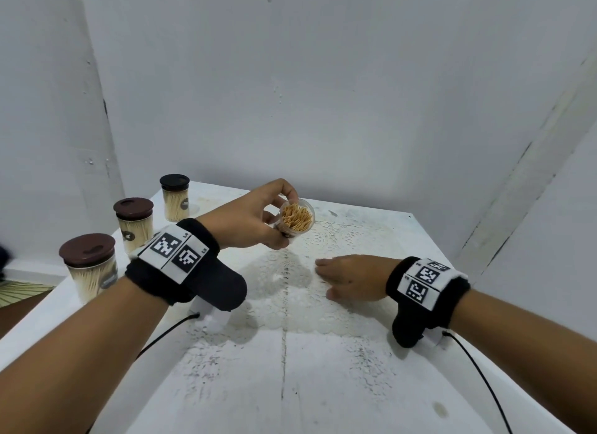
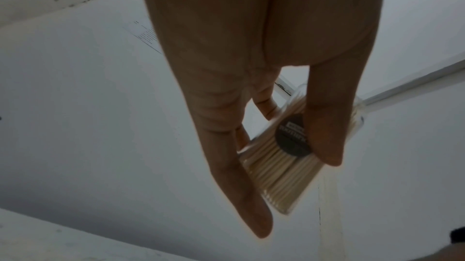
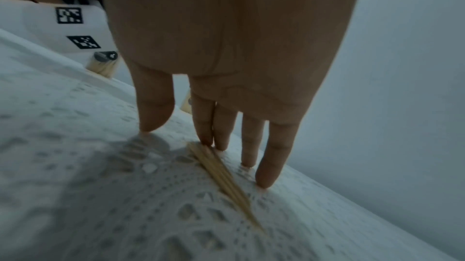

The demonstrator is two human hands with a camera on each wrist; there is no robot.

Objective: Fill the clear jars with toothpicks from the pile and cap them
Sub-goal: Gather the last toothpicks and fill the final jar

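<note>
My left hand (image 1: 274,218) grips a clear jar (image 1: 295,220) packed with toothpicks, lifted off the table and tilted so its uncapped mouth faces me. The left wrist view shows thumb and fingers wrapped round the jar (image 2: 274,168), which bears a dark round label. My right hand (image 1: 323,278) lies palm down on a white lace doily (image 1: 339,239), fingers straight. In the right wrist view its fingertips (image 3: 206,142) touch one end of a small bundle of toothpicks (image 3: 224,177) lying on the doily (image 3: 100,185). No loose cap is in view.
Three toothpick-filled jars with brown lids stand along the white table's (image 1: 290,385) left edge: near (image 1: 90,265), middle (image 1: 133,223), far (image 1: 174,196). White walls close in behind and to the right. Black cables trail from both wrist cameras.
</note>
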